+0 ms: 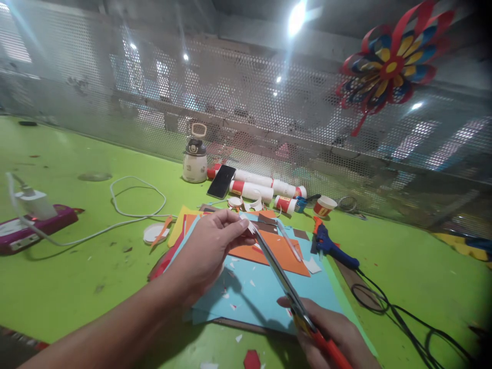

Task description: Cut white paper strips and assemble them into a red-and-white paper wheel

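From the head camera, right at the centre of the frame, the left hand (209, 246) has its grip pinched closed, thumb against fingers, on a small white scrap (249, 225). And there are the scissors (279, 269), running up diagonally from the lower right, blade tips right at that scrap; whether they're biting into it, I can't tell. The right hand (326, 328), lower right, has its grip curled around the red handles, the thumb side showing, some fingers hidden.

Beneath them, a blue sheet (265, 305) fills the lower middle, sprinkled with tiny clippings, an orange sheet (286, 256) lying over its upper part. A red scrap (252, 359) sits at the bottom edge, on the green surface (96, 279).

Look right of centre: a blue glue gun (334, 248), orange at the tip, its black cord (403, 320) trailing to the lower right corner. Upper middle, stacked paper cups (251, 191) lie on their sides, a dark phone (222, 181) leans beside them, and a pale bottle (195, 166) stands upright just left. Over at the left edge, a purple power strip (15, 238) carries a white charger (38, 205). Up in the upper right, a red, blue and yellow flower decoration (391, 69) shows against a perforated panel (246, 102).
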Action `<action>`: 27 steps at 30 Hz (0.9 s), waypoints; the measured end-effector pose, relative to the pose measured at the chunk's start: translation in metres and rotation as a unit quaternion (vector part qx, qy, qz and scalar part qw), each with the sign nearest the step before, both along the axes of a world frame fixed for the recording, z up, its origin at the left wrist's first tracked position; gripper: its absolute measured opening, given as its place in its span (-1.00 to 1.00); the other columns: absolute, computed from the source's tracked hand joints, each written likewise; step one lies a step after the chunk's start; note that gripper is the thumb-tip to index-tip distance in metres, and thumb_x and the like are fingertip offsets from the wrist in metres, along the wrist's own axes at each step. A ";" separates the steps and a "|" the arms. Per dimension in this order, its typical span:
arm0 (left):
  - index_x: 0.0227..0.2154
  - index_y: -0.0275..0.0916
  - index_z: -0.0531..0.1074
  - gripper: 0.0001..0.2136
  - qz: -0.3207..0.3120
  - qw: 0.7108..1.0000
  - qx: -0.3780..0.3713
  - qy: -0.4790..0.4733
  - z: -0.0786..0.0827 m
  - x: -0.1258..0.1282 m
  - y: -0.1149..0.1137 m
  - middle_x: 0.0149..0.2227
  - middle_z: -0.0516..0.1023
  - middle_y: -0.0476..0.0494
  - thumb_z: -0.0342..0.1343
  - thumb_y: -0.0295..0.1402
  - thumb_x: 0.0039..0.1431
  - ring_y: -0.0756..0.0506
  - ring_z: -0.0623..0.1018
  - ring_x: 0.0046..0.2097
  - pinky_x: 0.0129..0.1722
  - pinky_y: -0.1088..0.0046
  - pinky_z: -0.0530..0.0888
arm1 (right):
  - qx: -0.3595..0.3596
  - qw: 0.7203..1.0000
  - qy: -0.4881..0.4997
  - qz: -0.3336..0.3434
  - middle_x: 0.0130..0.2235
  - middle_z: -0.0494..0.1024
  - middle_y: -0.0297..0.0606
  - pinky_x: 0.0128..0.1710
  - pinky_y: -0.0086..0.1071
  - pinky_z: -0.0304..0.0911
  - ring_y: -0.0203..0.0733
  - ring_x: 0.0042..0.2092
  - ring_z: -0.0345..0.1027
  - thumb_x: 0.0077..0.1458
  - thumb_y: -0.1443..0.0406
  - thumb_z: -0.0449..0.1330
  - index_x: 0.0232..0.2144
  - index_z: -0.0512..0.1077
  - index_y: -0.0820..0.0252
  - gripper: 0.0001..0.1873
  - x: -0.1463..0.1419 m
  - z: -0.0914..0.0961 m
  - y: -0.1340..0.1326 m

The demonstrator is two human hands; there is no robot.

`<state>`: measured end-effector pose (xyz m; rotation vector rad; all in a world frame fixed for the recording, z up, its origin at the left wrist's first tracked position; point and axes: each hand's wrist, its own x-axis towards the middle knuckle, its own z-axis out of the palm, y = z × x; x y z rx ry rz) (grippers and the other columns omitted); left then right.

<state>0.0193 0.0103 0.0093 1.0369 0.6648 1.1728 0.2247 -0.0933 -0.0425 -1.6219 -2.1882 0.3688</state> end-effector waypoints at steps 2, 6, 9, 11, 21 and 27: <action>-0.55 -0.32 0.36 -0.87 0.001 1.000 -0.004 0.000 0.001 0.000 0.000 -0.47 0.46 -0.08 0.13 -0.42 0.05 0.01 0.47 -0.39 -0.25 0.45 0.43 | 0.010 1.000 0.001 0.006 -0.29 0.62 -0.20 -0.52 -0.57 0.35 -0.15 -0.34 0.54 -0.02 0.45 -0.01 -0.15 0.44 0.23 -0.62 0.000 0.000 0.000; -0.56 -0.32 0.35 -0.87 0.006 1.000 -0.008 -0.001 0.002 0.000 -0.001 -0.47 0.46 -0.07 0.13 -0.43 0.05 0.01 0.47 -0.38 -0.26 0.47 0.43 | 0.020 1.000 0.002 0.007 -0.31 0.62 -0.21 -0.48 -0.57 0.36 -0.19 -0.38 0.53 0.00 0.45 -0.01 -0.13 0.44 0.22 -0.61 0.001 0.000 -0.002; -0.56 -0.31 0.34 -0.87 0.004 1.000 -0.007 -0.009 0.002 0.000 -0.001 -0.47 0.46 -0.06 0.13 -0.44 0.05 0.01 0.47 -0.38 -0.25 0.45 0.44 | 0.030 1.000 0.009 0.002 -0.31 0.62 -0.22 -0.45 -0.55 0.37 -0.17 -0.35 0.53 -0.03 0.46 0.01 -0.12 0.44 0.20 -0.59 0.002 -0.002 -0.003; -0.57 -0.31 0.33 -0.86 0.004 1.000 -0.007 -0.013 0.001 0.001 0.000 -0.47 0.45 -0.06 0.12 -0.45 0.05 0.01 0.48 -0.38 -0.24 0.44 0.44 | 0.039 0.999 0.018 0.000 -0.32 0.62 -0.24 -0.44 -0.54 0.38 -0.14 -0.33 0.54 -0.05 0.45 0.03 -0.12 0.45 0.17 -0.58 0.002 -0.003 -0.003; -0.58 -0.31 0.33 -0.86 0.004 1.000 -0.007 -0.014 0.004 0.002 -0.003 -0.49 0.45 -0.05 0.12 -0.46 0.05 0.01 0.48 -0.40 -0.25 0.45 0.44 | 0.027 0.999 0.036 0.016 -0.34 0.62 -0.25 -0.48 -0.55 0.37 -0.19 -0.42 0.52 -0.09 0.47 0.02 -0.14 0.45 0.18 -0.57 0.005 -0.006 -0.003; -0.58 -0.31 0.33 -0.86 0.001 1.000 -0.011 -0.016 0.005 0.001 -0.003 -0.49 0.46 -0.06 0.14 -0.45 0.03 0.01 0.47 -0.39 -0.26 0.45 0.42 | 0.038 0.998 0.059 -0.002 -0.30 0.63 -0.23 -0.41 -0.50 0.40 -0.12 -0.33 0.53 -0.11 0.44 0.10 -0.16 0.48 0.16 -0.59 0.001 0.004 -0.004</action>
